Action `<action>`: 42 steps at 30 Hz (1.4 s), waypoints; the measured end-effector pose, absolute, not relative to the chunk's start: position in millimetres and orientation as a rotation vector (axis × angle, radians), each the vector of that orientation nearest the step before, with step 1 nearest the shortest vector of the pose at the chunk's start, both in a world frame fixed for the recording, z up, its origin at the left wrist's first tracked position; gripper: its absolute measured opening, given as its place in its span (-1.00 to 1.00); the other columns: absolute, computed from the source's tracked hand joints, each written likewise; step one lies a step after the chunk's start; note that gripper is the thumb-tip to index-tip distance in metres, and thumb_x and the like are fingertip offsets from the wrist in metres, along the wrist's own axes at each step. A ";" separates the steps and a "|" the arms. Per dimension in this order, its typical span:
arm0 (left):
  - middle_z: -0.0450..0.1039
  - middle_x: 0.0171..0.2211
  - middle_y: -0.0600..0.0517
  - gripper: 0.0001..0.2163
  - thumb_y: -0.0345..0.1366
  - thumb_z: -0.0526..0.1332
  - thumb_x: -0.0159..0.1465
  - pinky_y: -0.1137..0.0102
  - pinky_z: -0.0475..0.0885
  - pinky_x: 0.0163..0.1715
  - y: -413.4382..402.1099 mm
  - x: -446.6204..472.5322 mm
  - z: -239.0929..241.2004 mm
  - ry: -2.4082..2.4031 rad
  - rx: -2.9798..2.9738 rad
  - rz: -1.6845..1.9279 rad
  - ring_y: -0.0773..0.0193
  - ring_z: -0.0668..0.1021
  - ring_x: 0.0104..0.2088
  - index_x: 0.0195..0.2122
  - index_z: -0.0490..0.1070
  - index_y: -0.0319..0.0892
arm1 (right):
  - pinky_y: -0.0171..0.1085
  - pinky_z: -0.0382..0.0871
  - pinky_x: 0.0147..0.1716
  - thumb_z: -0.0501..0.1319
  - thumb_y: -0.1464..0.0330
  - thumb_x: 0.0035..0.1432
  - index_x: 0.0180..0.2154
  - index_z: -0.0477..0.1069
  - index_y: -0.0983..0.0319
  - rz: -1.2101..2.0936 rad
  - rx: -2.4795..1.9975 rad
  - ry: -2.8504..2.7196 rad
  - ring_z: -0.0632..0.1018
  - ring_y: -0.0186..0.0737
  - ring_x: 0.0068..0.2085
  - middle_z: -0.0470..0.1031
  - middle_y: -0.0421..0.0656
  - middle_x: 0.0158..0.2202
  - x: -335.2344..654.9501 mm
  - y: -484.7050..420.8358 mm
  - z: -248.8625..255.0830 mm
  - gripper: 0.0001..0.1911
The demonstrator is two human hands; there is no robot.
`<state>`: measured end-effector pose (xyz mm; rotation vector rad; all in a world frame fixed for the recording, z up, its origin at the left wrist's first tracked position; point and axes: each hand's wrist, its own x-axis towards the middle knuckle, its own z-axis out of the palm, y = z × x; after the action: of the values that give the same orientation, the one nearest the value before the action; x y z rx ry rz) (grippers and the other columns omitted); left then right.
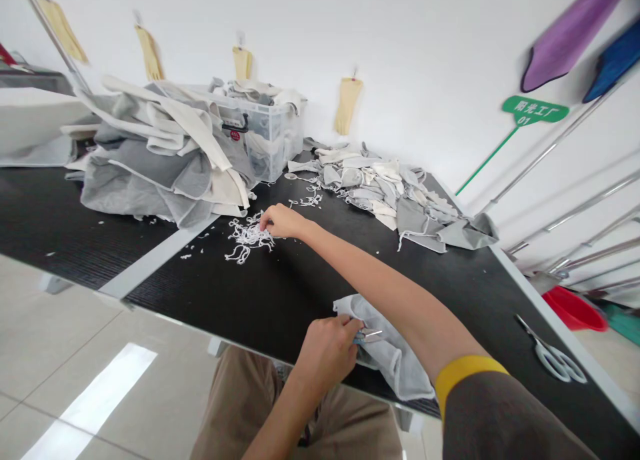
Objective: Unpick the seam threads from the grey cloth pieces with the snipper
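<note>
My right hand [281,221] reaches far across to the left, its fingers pinched at the edge of a loose pile of white thread scraps [249,236]. Some thread seems to be between the fingertips. Close to the table's front edge, my left hand [333,343] is closed around small thread snips [369,335], whose metal blades point right. A light grey cloth piece [395,360] lies under and beside that hand, and my right forearm passes over part of it. The fingers of the left hand hide most of the snips' handle.
A large heap of grey and white cloth [150,153] lies at the left, before a clear plastic bin [280,137]. Smaller cloth pieces [370,180] are piled at the back. Scissors [553,357] rest at the right edge of the black table [215,307].
</note>
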<state>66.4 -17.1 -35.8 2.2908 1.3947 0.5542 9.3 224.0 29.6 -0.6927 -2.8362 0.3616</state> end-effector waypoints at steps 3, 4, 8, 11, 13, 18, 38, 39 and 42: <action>0.58 -0.19 0.01 -0.63 -0.44 0.14 0.19 0.30 0.49 -0.21 -17.0 66.5 -35.4 1.407 2.293 0.574 0.11 0.62 -0.22 0.00 0.47 -0.03 | -0.20 0.27 0.01 0.27 0.45 0.11 -0.22 0.60 0.30 0.254 -0.680 -2.819 0.54 -0.06 -0.05 0.60 -0.01 -0.13 13.1 214.4 41.9 -0.82; 0.58 -0.19 0.01 -0.63 -0.44 0.15 0.19 0.31 0.49 -0.21 -17.1 66.4 -34.8 1.412 2.300 0.573 0.12 0.62 -0.21 0.00 0.47 -0.03 | -0.19 0.26 0.01 0.26 0.44 0.14 -0.18 0.58 0.29 0.210 -0.687 -2.807 0.52 -0.05 -0.03 0.59 0.00 -0.09 16.5 210.6 47.6 -0.80; 0.59 -0.15 0.02 -0.64 -0.43 0.18 0.19 0.33 0.48 -0.18 -18.9 65.6 -32.0 1.435 2.335 0.558 0.14 0.62 -0.17 0.01 0.48 -0.03 | -0.20 0.29 -0.05 0.15 0.47 0.23 -0.12 0.55 0.28 0.079 -0.722 -2.730 0.52 -0.08 -0.07 0.58 -0.03 -0.10 51.0 185.9 76.6 -0.75; 0.59 -0.10 0.01 -0.63 -0.45 0.16 0.20 0.31 0.46 -0.11 -20.9 65.8 -31.9 1.432 2.309 0.578 0.13 0.60 -0.13 0.01 0.49 -0.04 | -0.22 0.31 -0.05 0.13 0.47 0.25 -0.14 0.56 0.30 0.124 -0.718 -2.617 0.54 -0.14 -0.12 0.60 -0.07 -0.16 103.5 146.3 96.3 -0.76; 0.58 -0.07 -0.01 -0.63 -0.46 0.13 0.21 0.29 0.45 -0.07 -22.0 66.4 -33.0 1.425 2.282 0.604 0.11 0.60 -0.10 0.02 0.49 -0.06 | -0.25 0.34 -0.07 0.15 0.46 0.25 -0.16 0.56 0.28 0.208 -0.765 -2.479 0.56 -0.20 -0.16 0.61 -0.11 -0.18 148.9 106.3 103.1 -0.78; 0.58 -0.05 0.04 -0.62 -0.45 0.11 0.20 0.30 0.46 -0.10 -24.0 67.7 -36.7 1.463 2.313 0.665 0.11 0.61 -0.11 0.00 0.51 -0.04 | -0.25 0.43 -0.24 0.24 0.36 0.23 -0.19 0.57 0.21 0.388 -1.217 -1.933 0.58 -0.25 -0.33 0.61 -0.16 -0.33 276.2 -22.2 80.5 -0.84; 0.58 -0.04 -0.01 -0.52 -0.32 0.11 0.15 0.22 0.47 -0.16 -33.4 73.9 -11.7 1.586 2.620 0.278 -0.01 0.62 -0.10 0.13 0.40 0.05 | -0.11 0.31 -0.14 0.17 0.49 0.23 -0.32 0.51 0.22 0.070 -1.589 -1.781 0.45 -0.11 -0.17 0.51 -0.09 -0.25 337.3 -126.7 -52.6 -0.85; 0.58 -0.05 -0.03 -0.50 -0.33 0.11 0.15 0.21 0.46 -0.17 -36.3 71.9 -6.5 1.596 2.627 0.258 -0.03 0.61 -0.12 0.15 0.38 0.05 | -0.12 0.30 -0.14 0.15 0.49 0.24 -0.32 0.49 0.23 0.080 -1.586 -1.770 0.45 -0.11 -0.18 0.51 -0.09 -0.26 337.8 -128.1 -51.9 -0.85; 0.59 -0.17 -0.03 -0.46 -0.34 0.12 0.15 0.23 0.44 -0.26 -49.2 65.3 4.9 1.640 2.580 0.257 0.00 0.61 -0.25 0.20 0.33 0.04 | -0.14 0.29 -0.17 0.09 0.44 0.30 -0.30 0.42 0.24 0.170 -1.564 -1.640 0.45 -0.14 -0.21 0.49 -0.09 -0.29 339.6 -133.6 -49.1 -0.85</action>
<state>65.3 -49.2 4.9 2.5795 1.6399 0.2574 339.6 -133.6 -49.1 -1.5640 -1.6401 0.1697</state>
